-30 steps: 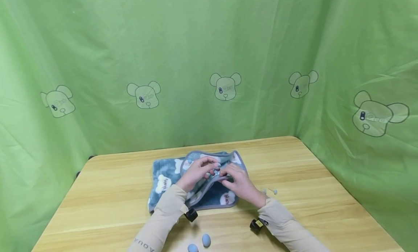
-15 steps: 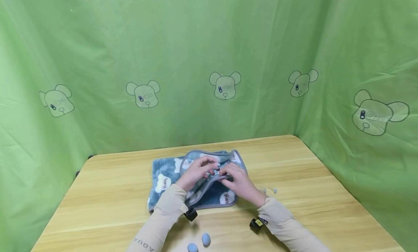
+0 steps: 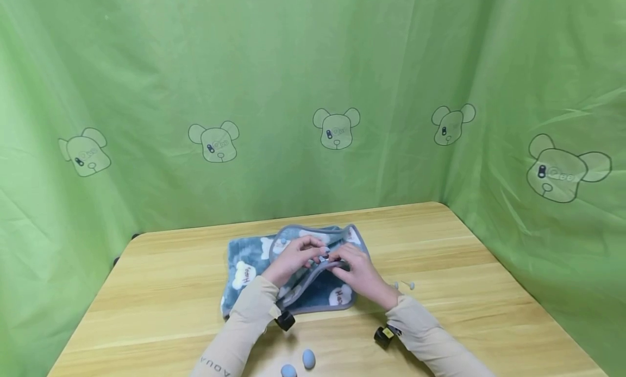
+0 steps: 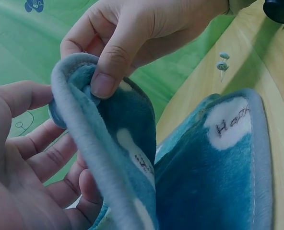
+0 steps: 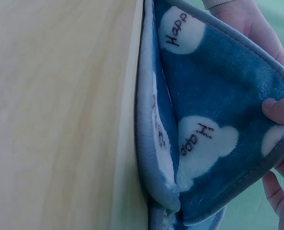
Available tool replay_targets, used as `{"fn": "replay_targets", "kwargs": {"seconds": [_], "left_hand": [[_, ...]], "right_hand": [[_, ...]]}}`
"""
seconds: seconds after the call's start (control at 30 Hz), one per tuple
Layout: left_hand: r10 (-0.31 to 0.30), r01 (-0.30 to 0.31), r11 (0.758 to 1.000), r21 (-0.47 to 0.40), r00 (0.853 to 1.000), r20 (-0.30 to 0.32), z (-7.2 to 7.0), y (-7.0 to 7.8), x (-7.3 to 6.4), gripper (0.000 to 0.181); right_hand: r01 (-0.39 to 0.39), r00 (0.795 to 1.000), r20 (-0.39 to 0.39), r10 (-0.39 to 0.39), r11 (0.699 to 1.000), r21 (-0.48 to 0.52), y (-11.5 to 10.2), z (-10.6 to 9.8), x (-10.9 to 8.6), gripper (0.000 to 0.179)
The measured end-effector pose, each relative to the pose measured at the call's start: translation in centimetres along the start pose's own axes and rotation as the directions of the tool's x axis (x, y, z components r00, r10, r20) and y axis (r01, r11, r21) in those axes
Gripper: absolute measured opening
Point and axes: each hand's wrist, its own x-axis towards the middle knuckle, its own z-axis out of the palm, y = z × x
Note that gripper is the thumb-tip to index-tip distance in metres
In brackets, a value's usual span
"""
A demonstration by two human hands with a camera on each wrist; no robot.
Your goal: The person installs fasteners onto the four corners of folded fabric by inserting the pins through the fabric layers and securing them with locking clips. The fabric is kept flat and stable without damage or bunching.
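A folded teal plush blanket [image 3: 242, 255] with white patches, printed lettering and grey piping lies at the middle of the table. Its upper layer is lifted at the front, with a dark gap beneath. My left hand [image 3: 298, 255] holds a round light-blue cap [image 4: 57, 114] against the outside of the piped edge. From the other side, my right hand [image 3: 356, 268] pinches the raised corner, thumb on the plush face near a pale round piece [image 4: 88, 93], partly hidden. In the right wrist view, the right thumb [image 5: 280, 111] presses the blanket near its border.
Two small blue caps [image 3: 412, 286] with a thin pin lie on the wooden table [image 3: 469, 322] to the right. Near the front edge sit two blue egg-shaped pieces, one a blue egg shape [image 3: 308, 359]. A green curtain [image 3: 274, 56] surrounds the table.
Both hands keep their places at the blanket's raised edge; the left fingers shift very slightly at the pale blue cap. The blanket and the loose pieces stay put.
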Motion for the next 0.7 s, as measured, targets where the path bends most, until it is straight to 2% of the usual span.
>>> {"fn": "replay_targets", "kwargs": {"seconds": [0.23,0.4,0.7], "left_hand": [[0.003,-0.004,1.000,0.018,0.999,0.043,0.06,0.13,-0.20,0.023],[-0.019,0.018,0.999,0.030,0.999,0.045,-0.01,0.23,-0.27,0.025],[-0.026,0.020,0.993,0.117,0.998,0.051,-0.20,0.53,-0.58,0.031]], "right_hand": [[-0.022,1.000,-0.010,0.022,0.999,-0.036,-0.20,-0.23,-0.01,0.022],[-0.024,1.000,0.000,0.024,1.000,-0.020,-0.17,-0.25,0.00,0.022],[-0.030,0.999,0.012,0.030,1.000,0.003,-0.05,-0.14,-0.04,0.023]]}}
